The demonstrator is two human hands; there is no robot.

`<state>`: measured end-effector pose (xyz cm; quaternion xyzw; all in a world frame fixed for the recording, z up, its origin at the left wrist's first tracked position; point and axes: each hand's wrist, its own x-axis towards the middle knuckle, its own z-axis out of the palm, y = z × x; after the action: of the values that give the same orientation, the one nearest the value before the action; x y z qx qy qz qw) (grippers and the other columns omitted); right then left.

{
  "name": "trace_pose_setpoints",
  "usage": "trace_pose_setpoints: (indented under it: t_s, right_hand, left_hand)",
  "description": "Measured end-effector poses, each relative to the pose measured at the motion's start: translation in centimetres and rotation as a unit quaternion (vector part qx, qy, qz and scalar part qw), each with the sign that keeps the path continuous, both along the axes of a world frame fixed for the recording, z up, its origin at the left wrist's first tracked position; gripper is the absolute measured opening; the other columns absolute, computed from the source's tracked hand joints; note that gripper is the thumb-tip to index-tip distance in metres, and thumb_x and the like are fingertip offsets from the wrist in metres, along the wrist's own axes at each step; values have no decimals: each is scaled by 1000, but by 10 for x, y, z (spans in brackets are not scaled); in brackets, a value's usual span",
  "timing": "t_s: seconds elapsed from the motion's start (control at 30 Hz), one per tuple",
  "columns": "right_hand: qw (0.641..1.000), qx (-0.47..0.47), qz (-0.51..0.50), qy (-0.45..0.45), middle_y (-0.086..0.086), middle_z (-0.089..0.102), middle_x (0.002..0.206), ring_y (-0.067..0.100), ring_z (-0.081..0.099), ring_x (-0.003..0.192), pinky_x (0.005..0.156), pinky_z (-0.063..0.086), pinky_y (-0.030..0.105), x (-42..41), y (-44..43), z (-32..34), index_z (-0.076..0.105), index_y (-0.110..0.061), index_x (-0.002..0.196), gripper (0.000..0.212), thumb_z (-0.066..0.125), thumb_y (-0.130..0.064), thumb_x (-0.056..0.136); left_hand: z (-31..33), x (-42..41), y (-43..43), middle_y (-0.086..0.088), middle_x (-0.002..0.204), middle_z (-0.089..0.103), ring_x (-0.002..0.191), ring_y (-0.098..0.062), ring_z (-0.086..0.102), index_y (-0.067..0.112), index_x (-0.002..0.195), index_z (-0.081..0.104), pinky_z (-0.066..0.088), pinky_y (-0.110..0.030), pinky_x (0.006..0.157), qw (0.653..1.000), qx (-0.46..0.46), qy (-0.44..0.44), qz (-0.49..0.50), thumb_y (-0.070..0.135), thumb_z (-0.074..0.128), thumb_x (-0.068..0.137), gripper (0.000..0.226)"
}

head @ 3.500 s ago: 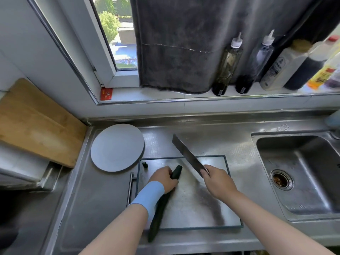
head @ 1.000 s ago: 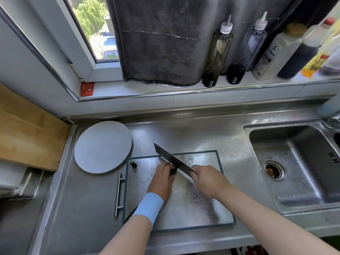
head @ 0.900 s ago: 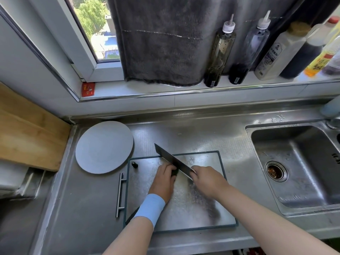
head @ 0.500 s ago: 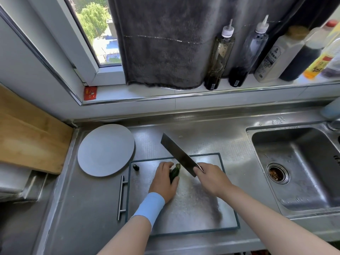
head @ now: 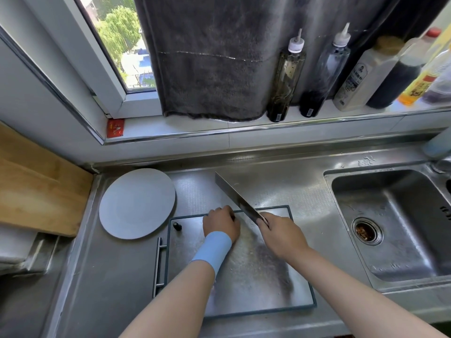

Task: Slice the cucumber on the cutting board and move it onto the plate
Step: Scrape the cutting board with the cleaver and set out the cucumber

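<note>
1. Left hand [head: 220, 224], the one with the pale blue wristband [head: 212, 250], is curled over the dark green cucumber [head: 233, 217] at the far end of the dark-rimmed steel cutting board [head: 256, 276]. Only a dark sliver shows at the fingertips; the rest is hidden.
2. Right hand [head: 280, 236] is wrapped round the handle of the broad steel cleaver [head: 234, 196], with the blade lifted just beside the left knuckles.
3. A small dark cut-off nub [head: 177, 226] sits near the board's left corner. The round grey plate [head: 136, 203] next to it has no slices yet.
4. My guess: the cucumber's firm but round, so it'll roll on slick steel. Pin it close behind the cut, fingertips tucked. Slices will be light and slippery, so scoop them on the blade rather than pinching.
</note>
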<state>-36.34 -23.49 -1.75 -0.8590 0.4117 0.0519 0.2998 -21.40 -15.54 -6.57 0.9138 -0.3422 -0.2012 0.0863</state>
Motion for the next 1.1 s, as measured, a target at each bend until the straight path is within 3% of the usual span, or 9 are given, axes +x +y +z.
trace_pose_setpoints:
  t_s: [0.07, 0.17, 0.33, 0.5, 0.57, 0.73, 0.93, 1.1]
  right_hand:
    - [1000, 3, 5, 5, -11, 56, 68, 20, 53, 70, 57, 35, 32, 2, 2, 1, 52, -33, 87, 24, 37, -41, 104]
    - [1000, 16, 11, 0, -10, 57, 68, 17, 54, 68, 51, 32, 27, 10, 7, 2, 51, -32, 83, 27, 37, -41, 104]
    - [999, 19, 25, -13, -9, 58, 68, 13, 54, 66, 51, 33, 27, 27, 20, 1, 55, -28, 85, 27, 39, -38, 103]
    - [999, 18, 35, -10, -6, 63, 70, 15, 59, 67, 57, 44, 32, 40, 30, -1, 62, -23, 95, 30, 38, -39, 103]
    - [999, 17, 37, -12, -6, 64, 71, 15, 59, 66, 57, 44, 32, 42, 33, -2, 63, -24, 97, 30, 38, -40, 103]
    - [999, 7, 41, -2, -7, 62, 68, 14, 58, 64, 53, 42, 32, 49, 38, -5, 62, -26, 93, 29, 38, -39, 104]
    - [999, -1, 31, 7, -7, 63, 70, 15, 59, 65, 57, 47, 34, 55, 40, -5, 61, -28, 92, 30, 37, -40, 104]
    - [1000, -10, 21, 12, -7, 63, 70, 15, 59, 66, 53, 39, 32, 54, 41, 3, 59, -29, 92, 28, 37, -40, 104]
  left_hand:
    - [1, 11, 11, 2, 101, 64, 98, -21, 55, 27, 105, 63, 48, -32, 80, 997, -53, 25, 51, 33, 51, 88, 22]
    - [-1, 33, 41, 6, 103, 66, 102, -19, 52, 32, 114, 64, 47, -35, 87, 989, -111, 20, 100, 32, 53, 90, 27]
    - [-2, 69, 84, 12, 96, 68, 101, -16, 52, 37, 103, 69, 31, -30, 93, 990, -92, -68, 85, 39, 56, 92, 17]
    - [-2, 83, 97, 14, 103, 64, 110, -14, 46, 37, 96, 71, 18, -27, 101, 991, -87, -82, 66, 39, 62, 88, 12]
    - [-4, 87, 98, 15, 108, 59, 110, -14, 45, 37, 95, 70, 22, -29, 96, 993, -71, -87, 48, 39, 63, 87, 11]
    - [-18, 97, 104, 5, 103, 56, 104, -18, 50, 28, 97, 69, 49, -34, 79, 995, -72, 22, 72, 23, 62, 89, 12]
    - [-27, 114, 112, 2, 94, 55, 91, -22, 58, 19, 88, 69, 47, -29, 78, 985, -142, 53, 83, 13, 68, 85, 7]
    - [-25, 112, 114, 3, 112, 54, 110, -19, 47, 22, 113, 63, 44, -33, 90, 990, -125, 41, 49, 33, 71, 82, 34]
